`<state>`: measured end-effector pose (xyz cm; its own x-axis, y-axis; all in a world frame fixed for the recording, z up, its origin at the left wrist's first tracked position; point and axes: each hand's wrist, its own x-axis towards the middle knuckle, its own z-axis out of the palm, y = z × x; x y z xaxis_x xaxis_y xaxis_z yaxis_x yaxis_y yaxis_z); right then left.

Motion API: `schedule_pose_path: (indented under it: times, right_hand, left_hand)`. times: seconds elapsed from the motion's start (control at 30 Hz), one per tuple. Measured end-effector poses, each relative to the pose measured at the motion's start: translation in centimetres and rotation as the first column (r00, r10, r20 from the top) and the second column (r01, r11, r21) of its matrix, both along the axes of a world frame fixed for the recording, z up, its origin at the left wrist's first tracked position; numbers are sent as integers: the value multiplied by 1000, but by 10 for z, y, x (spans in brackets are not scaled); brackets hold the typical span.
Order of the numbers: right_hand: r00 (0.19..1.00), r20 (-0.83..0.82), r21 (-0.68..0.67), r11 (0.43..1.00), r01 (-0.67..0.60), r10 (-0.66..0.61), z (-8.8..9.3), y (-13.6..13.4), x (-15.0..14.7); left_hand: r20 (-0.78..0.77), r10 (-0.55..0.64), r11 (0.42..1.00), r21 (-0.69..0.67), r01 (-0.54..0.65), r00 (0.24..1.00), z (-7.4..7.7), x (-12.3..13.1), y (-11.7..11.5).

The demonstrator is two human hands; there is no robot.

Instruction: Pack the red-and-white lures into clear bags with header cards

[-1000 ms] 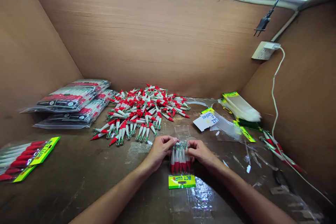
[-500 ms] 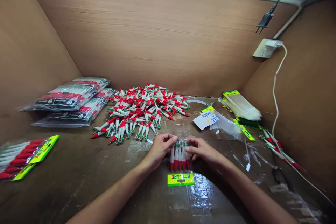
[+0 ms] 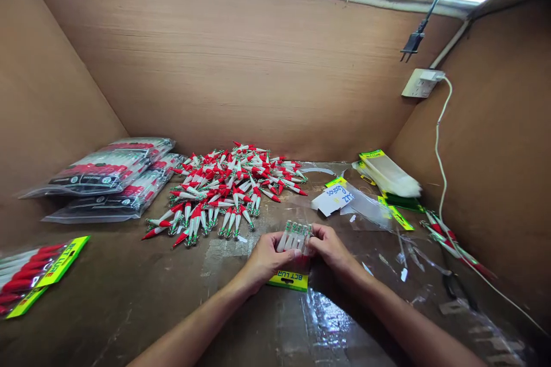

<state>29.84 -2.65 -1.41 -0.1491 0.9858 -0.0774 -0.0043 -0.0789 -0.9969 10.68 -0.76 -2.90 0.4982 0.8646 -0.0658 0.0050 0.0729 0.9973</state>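
A small clear packet of red-and-white fishing lures (image 3: 295, 239) with a yellow-green "BCT LURE" header card (image 3: 288, 280) is held low over the brown table, just in front of me. My left hand (image 3: 266, 257) grips its left side, fingers curled under it. My right hand (image 3: 329, 250) pinches its right side. The packet is tilted, its far end raised. A big loose heap of the same lures (image 3: 224, 186) lies beyond my hands.
Bulk bags of lures (image 3: 103, 175) are stacked at far left. Filled packets (image 3: 30, 272) lie at the near left edge. Empty clear bags (image 3: 390, 175) and a handwritten paper label (image 3: 333, 198) sit at right. Brown walls enclose the table; a white cable (image 3: 439, 155) hangs at right.
Both hands have lifted and tipped the packet, which lay flat before. My left hand slid nearer and under it, covering the red tips; the header card moved up the picture.
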Motion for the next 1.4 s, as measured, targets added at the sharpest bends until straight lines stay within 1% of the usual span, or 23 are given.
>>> schedule_pose_path:
  times: [0.07,0.17,0.27,0.33,0.43,0.5,0.6,0.7,0.77,0.87,0.97,1.07,1.17,1.27,1.33,1.4]
  right_hand:
    - [999,5,15,999,46,-46,-4,0,-2]
    - [998,-13,-25,997,67,-67,-6,-2,-2]
    - [998,-54,-60,998,15,-18,2,-5,2]
    - [995,-100,-49,999,8,-13,10,-6,6]
    - [985,-155,8,997,82,-79,17,-3,11]
    - [982,-156,38,993,114,-107,17,0,13]
    - [989,-101,68,990,120,-113,13,4,14]
    - [993,-38,88,989,117,-114,13,2,13]
    - [994,-7,110,988,111,-111,15,0,11]
    - [992,61,178,979,96,-108,18,-3,8]
    - [981,148,226,970,86,-121,15,-2,7]
    - [980,164,180,980,79,-110,6,0,7]
    - [995,80,55,997,53,-58,-1,3,7]
    - [1000,3,-38,999,21,-21,-1,3,7]
    - [1000,16,-36,999,4,-4,1,2,7]
    - [998,59,4,1000,6,-6,4,0,8]
  left_hand:
    - [-6,8,1000,6,-8,1000,-1,2,-1]
    - [1,20,1000,4,-20,1000,-2,2,-2]
    - [25,28,1000,-4,-28,999,-1,1,0]
    - [41,26,1000,-15,-26,999,1,-1,1]
    - [53,9,999,-35,-7,999,4,-3,1]
    - [59,-12,999,-47,15,998,6,-3,-1]
    - [87,-33,998,-59,38,996,9,0,-2]
    - [140,-27,996,-86,39,990,12,3,-2]
    - [174,-3,993,-117,24,985,13,5,-1]
    - [200,58,987,-159,-26,978,12,4,2]
    - [191,116,980,-184,-81,975,9,1,3]
    - [172,138,973,-206,-101,975,6,-1,3]
    - [159,136,971,-218,-100,978,6,-3,3]
    - [157,136,971,-218,-100,978,9,-5,3]
    - [156,139,971,-215,-104,978,12,-6,3]
    - [152,142,971,-214,-108,978,13,-6,3]
